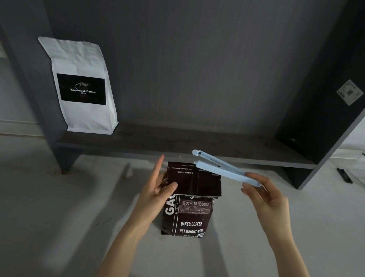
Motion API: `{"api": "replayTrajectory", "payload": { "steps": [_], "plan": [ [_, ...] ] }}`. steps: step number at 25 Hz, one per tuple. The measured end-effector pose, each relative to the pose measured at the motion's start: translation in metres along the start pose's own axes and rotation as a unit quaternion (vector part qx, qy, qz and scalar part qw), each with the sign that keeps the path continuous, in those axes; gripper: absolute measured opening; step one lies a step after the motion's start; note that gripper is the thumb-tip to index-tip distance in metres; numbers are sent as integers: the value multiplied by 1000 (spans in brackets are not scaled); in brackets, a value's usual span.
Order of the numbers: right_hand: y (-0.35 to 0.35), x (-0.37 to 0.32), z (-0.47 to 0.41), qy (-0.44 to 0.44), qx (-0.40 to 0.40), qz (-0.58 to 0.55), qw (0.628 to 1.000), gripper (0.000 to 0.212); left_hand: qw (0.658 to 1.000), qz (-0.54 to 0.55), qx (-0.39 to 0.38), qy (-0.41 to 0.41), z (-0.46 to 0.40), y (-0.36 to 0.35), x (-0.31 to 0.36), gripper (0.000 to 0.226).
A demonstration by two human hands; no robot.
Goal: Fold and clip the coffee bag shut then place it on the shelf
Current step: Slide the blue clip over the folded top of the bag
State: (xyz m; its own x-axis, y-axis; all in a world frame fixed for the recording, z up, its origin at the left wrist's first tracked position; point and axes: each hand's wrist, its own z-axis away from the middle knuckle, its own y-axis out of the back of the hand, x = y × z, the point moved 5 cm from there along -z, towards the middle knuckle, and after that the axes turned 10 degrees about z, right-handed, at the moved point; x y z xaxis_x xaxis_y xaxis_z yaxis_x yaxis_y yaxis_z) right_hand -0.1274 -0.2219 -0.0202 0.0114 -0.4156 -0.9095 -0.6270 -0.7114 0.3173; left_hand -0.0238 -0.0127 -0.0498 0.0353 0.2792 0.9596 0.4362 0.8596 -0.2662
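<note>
A dark brown coffee bag (190,216) with white print stands on the pale counter, its top flap folded down toward me. My left hand (155,192) grips the bag's left edge, thumb pressed on the folded flap. My right hand (264,195) holds one end of a long light-blue bag clip (220,167). The clip's two arms are spread apart and it hovers just above the flap's upper right corner. Behind stands the dark grey shelf (198,146).
A white coffee bag with a black label (81,88) stands on the shelf's left end, leaning against the upright. The shelf's right side wall (320,126) carries a small sticker. A dark object (345,175) lies on the counter at far right.
</note>
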Motion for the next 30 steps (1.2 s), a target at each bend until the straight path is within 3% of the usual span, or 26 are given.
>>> {"api": "replayTrajectory", "payload": {
  "steps": [5, 16, 30],
  "plan": [
    [-20, -6, -1, 16, -58, 24, 998, 29, 1000, -16, -11, 18, 3, -1, 2, 38],
    [-49, -13, 0, -26, -110, -79, 990, 33, 999, -32, -17, 24, 4, 4, -3, 30],
    [-54, -14, -1, -32, -109, -77, 991, 26, 998, -69, -6, 8, 5, 6, -1, 31]
  ]
}}
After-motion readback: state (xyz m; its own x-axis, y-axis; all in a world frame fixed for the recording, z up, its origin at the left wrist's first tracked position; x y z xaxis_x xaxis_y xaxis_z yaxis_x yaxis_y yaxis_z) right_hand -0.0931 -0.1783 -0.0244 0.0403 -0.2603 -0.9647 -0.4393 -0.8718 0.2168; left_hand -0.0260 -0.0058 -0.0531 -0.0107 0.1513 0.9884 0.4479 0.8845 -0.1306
